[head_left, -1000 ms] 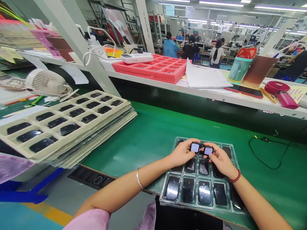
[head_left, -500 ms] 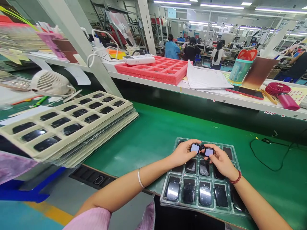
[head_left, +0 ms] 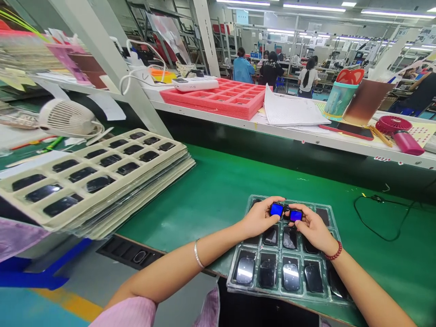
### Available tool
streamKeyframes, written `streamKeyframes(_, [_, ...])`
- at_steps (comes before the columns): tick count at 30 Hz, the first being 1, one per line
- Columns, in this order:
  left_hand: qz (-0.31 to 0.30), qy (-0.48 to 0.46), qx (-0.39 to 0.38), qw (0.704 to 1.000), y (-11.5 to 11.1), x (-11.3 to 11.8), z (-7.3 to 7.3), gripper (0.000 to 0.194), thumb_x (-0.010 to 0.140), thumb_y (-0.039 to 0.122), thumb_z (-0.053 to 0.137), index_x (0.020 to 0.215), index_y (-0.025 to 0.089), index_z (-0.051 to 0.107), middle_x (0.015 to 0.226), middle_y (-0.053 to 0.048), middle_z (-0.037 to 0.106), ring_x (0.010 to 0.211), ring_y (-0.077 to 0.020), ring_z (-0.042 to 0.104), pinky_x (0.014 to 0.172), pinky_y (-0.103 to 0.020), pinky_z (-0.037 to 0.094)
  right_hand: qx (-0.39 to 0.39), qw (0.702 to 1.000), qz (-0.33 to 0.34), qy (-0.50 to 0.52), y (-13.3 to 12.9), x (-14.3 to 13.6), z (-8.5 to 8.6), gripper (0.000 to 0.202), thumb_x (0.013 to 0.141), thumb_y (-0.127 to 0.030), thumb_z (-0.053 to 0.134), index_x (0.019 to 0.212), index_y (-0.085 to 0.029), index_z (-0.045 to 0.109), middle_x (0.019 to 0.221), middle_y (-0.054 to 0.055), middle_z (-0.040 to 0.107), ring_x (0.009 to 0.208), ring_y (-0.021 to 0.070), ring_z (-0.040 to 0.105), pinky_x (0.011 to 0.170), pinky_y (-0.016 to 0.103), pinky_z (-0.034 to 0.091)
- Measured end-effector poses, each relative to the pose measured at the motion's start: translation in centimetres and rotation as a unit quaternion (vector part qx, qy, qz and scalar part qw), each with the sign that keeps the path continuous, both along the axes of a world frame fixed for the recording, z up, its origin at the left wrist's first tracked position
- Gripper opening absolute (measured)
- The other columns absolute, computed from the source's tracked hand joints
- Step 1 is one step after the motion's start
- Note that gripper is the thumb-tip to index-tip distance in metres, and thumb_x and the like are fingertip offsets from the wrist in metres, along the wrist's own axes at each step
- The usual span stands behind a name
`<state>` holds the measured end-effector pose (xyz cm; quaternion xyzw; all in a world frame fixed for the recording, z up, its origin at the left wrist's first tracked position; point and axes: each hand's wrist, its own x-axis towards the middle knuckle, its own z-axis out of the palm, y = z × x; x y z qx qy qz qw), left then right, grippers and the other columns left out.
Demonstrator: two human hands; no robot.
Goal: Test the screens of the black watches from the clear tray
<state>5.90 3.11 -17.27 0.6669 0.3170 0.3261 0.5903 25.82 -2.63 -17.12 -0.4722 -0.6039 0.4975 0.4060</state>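
Observation:
Two small black devices with lit blue screens are held side by side above a clear plastic tray (head_left: 258,249). My left hand (head_left: 258,219) is closed on the left device (head_left: 276,209), fingers behind and thumb at its lower edge. The right device (head_left: 295,215) sits in the grip of my right hand (head_left: 315,229), the thumb touching its screen's lower edge. Below them, the tray's compartments hold several black rounded devices (head_left: 267,272). My hands hide part of the tray's upper rows.
At left a stack of cream trays (head_left: 150,175) holds dark devices. A white fan (head_left: 68,118) stands behind it. The shelf carries a red foam tray (head_left: 218,104), papers (head_left: 289,109) and a pink fan (head_left: 393,125). A black cable (head_left: 356,215) lies at right.
Both screens have turned from pale white-lavender to deep blue. My hands keep nearly the same place and grip, and the view has shifted slightly.

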Motion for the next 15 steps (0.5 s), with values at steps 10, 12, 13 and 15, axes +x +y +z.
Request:
streamKeyframes(10, [-0.002, 0.011, 0.003, 1.0, 0.04, 0.12, 0.38, 0.045, 0.073, 0.021, 0.062, 0.116, 0.014, 0.052, 0.094, -0.007, 0.064, 0.073, -0.0147, 0.058, 0.065, -0.025, 0.046, 0.002, 1.0, 0.003, 0.008, 0.01, 0.05, -0.11, 0.04, 0.081, -0.017, 0.048, 0.12, -0.023, 0.048, 0.115, 0.008, 0.059, 0.09, 0.0191, 0.064, 0.076, 0.035, 0.055])
streamKeyframes(12, [-0.007, 0.025, 0.002, 1.0, -0.02, 0.11, 0.47, 0.048, 0.072, 0.02, 0.063, 0.118, 0.015, 0.051, 0.092, -0.006, 0.064, 0.067, -0.0126, 0.056, 0.061, -0.024, 0.044, 0.011, 1.0, 0.01, 0.014, 0.0, 0.04, -0.18, 0.04, 0.081, -0.017, 0.049, 0.121, -0.023, 0.048, 0.116, 0.007, 0.058, 0.1, 0.0202, 0.061, 0.082, 0.036, 0.053])
streamKeyframes(13, [-0.007, 0.025, 0.002, 1.0, -0.03, 0.09, 0.52, 0.046, 0.073, 0.02, 0.063, 0.117, 0.015, 0.052, 0.092, -0.006, 0.064, 0.066, -0.0121, 0.055, 0.06, -0.023, 0.044, 0.011, 1.0, 0.012, 0.012, 0.01, 0.05, -0.2, 0.04, 0.081, -0.017, 0.049, 0.121, -0.023, 0.048, 0.116, 0.007, 0.059, 0.1, 0.0204, 0.06, 0.082, 0.036, 0.053])
streamKeyframes(15, [-0.004, 0.013, -0.006, 1.0, 0.03, 0.08, 0.63, 0.039, 0.073, 0.02, 0.061, 0.111, 0.014, 0.055, 0.09, -0.006, 0.064, 0.068, -0.0128, 0.056, 0.062, -0.024, 0.044, 0.002, 1.0, 0.005, -0.003, 0.02, 0.09, -0.19, 0.038, 0.083, -0.018, 0.047, 0.12, -0.022, 0.049, 0.115, 0.008, 0.06, 0.092, 0.0197, 0.063, 0.074, 0.034, 0.054])
